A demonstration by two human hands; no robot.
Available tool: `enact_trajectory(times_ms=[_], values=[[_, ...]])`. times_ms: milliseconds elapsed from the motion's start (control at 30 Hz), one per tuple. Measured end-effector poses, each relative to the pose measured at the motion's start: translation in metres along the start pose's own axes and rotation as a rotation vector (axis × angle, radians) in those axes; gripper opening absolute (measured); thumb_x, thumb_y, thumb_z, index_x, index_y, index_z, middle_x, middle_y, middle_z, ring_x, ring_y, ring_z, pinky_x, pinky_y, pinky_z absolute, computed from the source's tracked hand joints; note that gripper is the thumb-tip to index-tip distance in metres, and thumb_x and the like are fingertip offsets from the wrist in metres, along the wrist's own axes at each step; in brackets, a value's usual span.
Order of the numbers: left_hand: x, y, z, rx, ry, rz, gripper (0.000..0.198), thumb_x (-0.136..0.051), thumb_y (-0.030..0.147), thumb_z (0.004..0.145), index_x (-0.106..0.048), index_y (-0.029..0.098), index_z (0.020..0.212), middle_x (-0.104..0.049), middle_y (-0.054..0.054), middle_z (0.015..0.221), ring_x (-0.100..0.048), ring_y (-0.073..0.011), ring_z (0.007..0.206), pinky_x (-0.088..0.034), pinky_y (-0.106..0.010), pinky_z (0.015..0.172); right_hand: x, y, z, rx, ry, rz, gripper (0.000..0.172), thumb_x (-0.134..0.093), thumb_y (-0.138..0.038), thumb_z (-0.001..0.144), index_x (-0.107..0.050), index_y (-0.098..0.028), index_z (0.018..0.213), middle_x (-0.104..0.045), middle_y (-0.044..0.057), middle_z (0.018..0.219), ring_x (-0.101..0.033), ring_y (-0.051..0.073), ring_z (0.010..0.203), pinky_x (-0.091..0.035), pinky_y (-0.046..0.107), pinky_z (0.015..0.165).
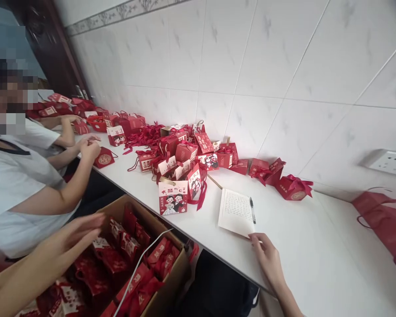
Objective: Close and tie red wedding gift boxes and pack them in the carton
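My left hand (pixel 81 233) hovers over the open cardboard carton (pixel 181 264), fingers stretched out and a little blurred, holding nothing. Inside the carton lie several red gift boxes (pixel 112 255) with ribbons. On the white table, my right hand (pixel 267 257) pinches the lower right corner of a small notebook (pixel 236 211) between thumb and fingers. Handwritten marks fill much of its open page. A black pen (pixel 252 210) lies along the notebook's right edge. Left of the notebook stands a white-and-red gift box (pixel 173 198) with a cartoon couple on it.
More red gift boxes (pixel 186 152) and ribbons (pixel 145 135) are piled along the tiled wall. A red bag (pixel 383 220) lies at the right, below a wall socket (pixel 391 162). Co-workers sit at the left, one with hands (pixel 89 146) together. A white cord (pixel 141 259) crosses the carton.
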State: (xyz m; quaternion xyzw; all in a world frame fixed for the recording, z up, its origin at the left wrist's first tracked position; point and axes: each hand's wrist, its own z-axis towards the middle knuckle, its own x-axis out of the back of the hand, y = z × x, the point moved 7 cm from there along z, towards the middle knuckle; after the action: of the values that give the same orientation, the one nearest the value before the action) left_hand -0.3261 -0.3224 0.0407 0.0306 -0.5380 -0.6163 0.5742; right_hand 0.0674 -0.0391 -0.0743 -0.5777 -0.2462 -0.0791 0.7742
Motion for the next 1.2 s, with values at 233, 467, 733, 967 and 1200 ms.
enact_trajectory(times_ms=[233,467,733,967,1200], values=[[-0.116,0.050,0.106,-0.045,-0.151,0.159,0.063,-0.060,0.047,0.068,-0.048,0.012,0.119,-0.054,-0.016,0.124,-0.053,-0.0281,0.117,-0.043,-0.040,0.099,0.007,0.010,0.002,-0.081,0.070,0.016,0.050,-0.045,-0.065,0.078,-0.063,-0.018,0.078,-0.067,0.009,0.077,-0.063,0.024,0.070,-0.051,0.033,0.069],[-0.124,0.069,0.118,-0.008,-0.159,-0.107,0.031,-0.061,0.043,0.069,-0.059,0.017,0.086,-0.069,-0.005,0.086,-0.065,-0.0204,0.083,-0.051,-0.028,0.074,0.005,0.011,0.003,-0.084,0.077,0.059,0.050,-0.044,-0.065,0.079,-0.063,-0.019,0.076,-0.068,0.009,0.079,-0.063,0.024,0.073,-0.050,0.034,0.069],[-0.144,0.199,0.057,-0.629,0.151,-0.619,0.039,-0.068,0.034,0.075,-0.045,0.021,0.103,-0.064,-0.002,0.085,-0.067,-0.0144,0.074,-0.057,-0.026,0.064,0.028,-0.015,0.000,0.033,0.312,0.173,0.038,-0.043,-0.052,0.086,-0.058,-0.018,0.079,-0.061,0.007,0.080,-0.059,0.021,0.075,-0.049,0.034,0.070],[-0.289,0.232,-0.021,-0.582,-0.524,-0.905,0.027,-0.061,0.040,0.081,-0.040,0.023,0.085,-0.066,-0.002,0.077,-0.069,-0.0159,0.072,-0.058,-0.028,0.061,0.084,-0.086,-0.018,0.473,0.465,0.072,0.020,-0.044,-0.034,0.092,-0.054,-0.020,0.100,-0.055,0.009,0.099,-0.055,0.022,0.093,-0.048,0.039,0.080],[-0.317,0.237,-0.039,-0.433,-0.816,-0.862,0.010,-0.052,0.028,0.086,-0.052,0.019,0.091,-0.065,-0.005,0.089,-0.066,-0.0165,0.088,-0.057,-0.029,0.077,0.068,-0.079,-0.018,0.431,0.309,-0.057,0.013,-0.043,-0.020,0.091,-0.056,-0.020,0.095,-0.056,0.007,0.091,-0.057,0.017,0.076,-0.049,0.029,0.061]])
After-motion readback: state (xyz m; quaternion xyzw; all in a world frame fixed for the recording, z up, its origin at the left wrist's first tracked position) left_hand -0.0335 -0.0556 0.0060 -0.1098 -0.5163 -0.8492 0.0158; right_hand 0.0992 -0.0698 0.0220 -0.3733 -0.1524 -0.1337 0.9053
